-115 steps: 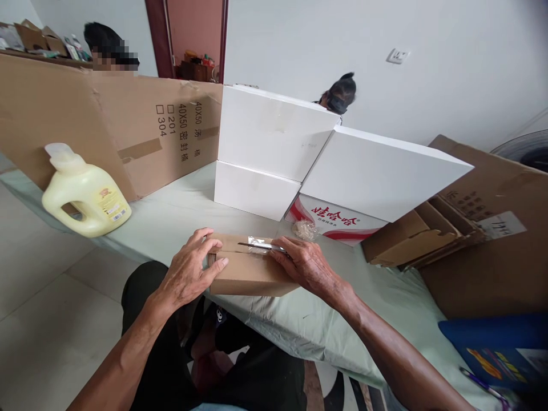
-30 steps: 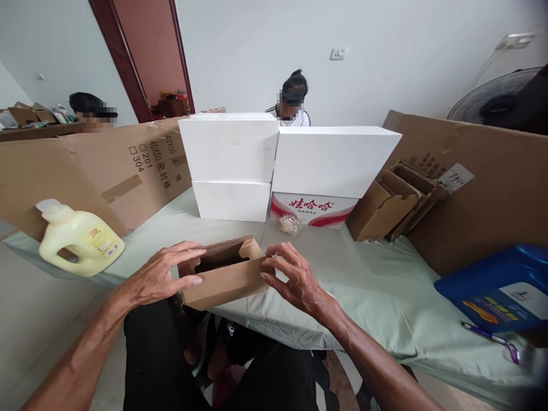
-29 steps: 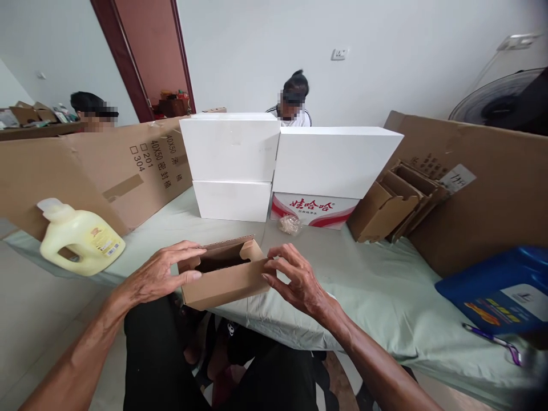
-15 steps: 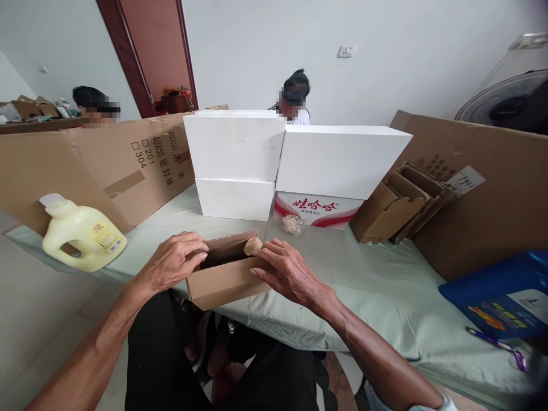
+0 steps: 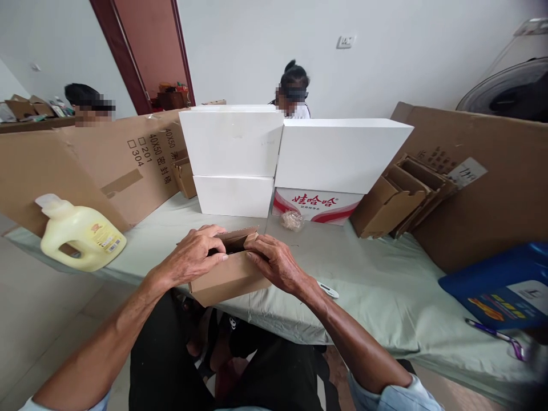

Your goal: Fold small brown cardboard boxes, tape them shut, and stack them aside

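Observation:
A small brown cardboard box (image 5: 231, 279) rests at the table's near edge, its top partly open and its inside dark. Over its left end lies my left hand (image 5: 194, 254), fingers bent at the opening and thumb along the near top edge. My right hand (image 5: 272, 260) grips the right end, with its fingers closed on a folded flap there. Most of the end flaps is hidden under my fingers. Beyond the box sits a small clear plastic bundle (image 5: 292, 220). Beside my right wrist lies a white, flat, slim object (image 5: 328, 289).
White boxes (image 5: 233, 142) stand stacked ahead, one bearing red print. Large cardboard sheets (image 5: 141, 165) flank both sides. A yellow jug (image 5: 83, 234) is at left; a blue container (image 5: 496, 291) and a purple pen (image 5: 492, 334) are at right. Two people are beyond the boxes.
My left hand has moved right over the box's opening, its thumb now on the near edge. My right hand has shifted slightly left, closing in on the flap. The opening looks narrower.

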`<state>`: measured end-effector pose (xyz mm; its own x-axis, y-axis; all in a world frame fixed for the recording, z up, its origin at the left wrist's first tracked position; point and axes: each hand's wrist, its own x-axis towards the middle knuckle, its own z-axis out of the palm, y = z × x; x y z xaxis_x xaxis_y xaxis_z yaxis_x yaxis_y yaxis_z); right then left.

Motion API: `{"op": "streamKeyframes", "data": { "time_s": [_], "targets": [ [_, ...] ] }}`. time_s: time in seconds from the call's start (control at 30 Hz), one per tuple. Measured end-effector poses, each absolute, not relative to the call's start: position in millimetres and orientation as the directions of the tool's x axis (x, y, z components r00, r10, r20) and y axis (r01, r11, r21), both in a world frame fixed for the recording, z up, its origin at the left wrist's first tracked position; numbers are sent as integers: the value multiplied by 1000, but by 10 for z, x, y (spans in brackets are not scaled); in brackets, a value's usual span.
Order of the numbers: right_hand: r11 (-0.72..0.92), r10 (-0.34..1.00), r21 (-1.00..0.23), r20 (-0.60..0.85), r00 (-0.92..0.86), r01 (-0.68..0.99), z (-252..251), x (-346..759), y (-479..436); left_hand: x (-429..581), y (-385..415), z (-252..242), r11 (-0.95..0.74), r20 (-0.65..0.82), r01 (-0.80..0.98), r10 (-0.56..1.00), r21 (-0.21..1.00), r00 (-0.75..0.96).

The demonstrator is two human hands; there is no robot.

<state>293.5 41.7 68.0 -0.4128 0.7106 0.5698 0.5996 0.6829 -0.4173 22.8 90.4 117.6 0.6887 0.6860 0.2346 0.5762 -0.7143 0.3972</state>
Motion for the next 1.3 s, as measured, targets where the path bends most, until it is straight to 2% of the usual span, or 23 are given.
{"op": "streamKeyframes", "data": {
  "time_s": [0.1,0.2,0.27,0.4,0.5,0.57,0.63,0.8,1.0,1.1,1.2,1.3],
  "targets": [
    [675,717,-425,570,-401,603,658,2933,427,238,908,1143,-699,260,567,701,435,664],
    [673,722,-439,566,-398,595,634,2932,425,259,849,1121,-737,334,552,672,390,661],
    [662,727,-449,579,-370,600,620,2919,421,292,785,1103,-778,425,558,627,290,653],
    [564,776,-473,583,-239,677,631,2852,447,384,650,1034,-791,627,612,480,6,614],
    [407,865,-457,472,-171,791,690,2785,506,440,580,964,-791,696,588,326,-169,639],
    [319,905,-411,399,-147,854,726,2748,543,464,551,922,-806,716,551,254,-214,650],
    [280,916,-371,379,-131,886,736,2721,562,480,533,887,-833,728,518,230,-196,645],
    [297,878,-320,461,-126,900,629,2699,543,526,494,844,-898,762,434,229,-75,605],
    [324,841,-308,526,-124,895,481,2690,539,555,354,967,-926,774,329,345,187,531],
    [352,809,-303,574,-125,885,450,2696,533,469,347,1098,-879,785,379,444,288,432],
    [407,750,-296,649,-132,864,428,2722,499,304,469,1195,-786,794,469,555,404,247],
    [465,677,-291,726,-124,836,393,2749,444,142,621,1227,-674,713,532,680,514,172]
  ]
}}
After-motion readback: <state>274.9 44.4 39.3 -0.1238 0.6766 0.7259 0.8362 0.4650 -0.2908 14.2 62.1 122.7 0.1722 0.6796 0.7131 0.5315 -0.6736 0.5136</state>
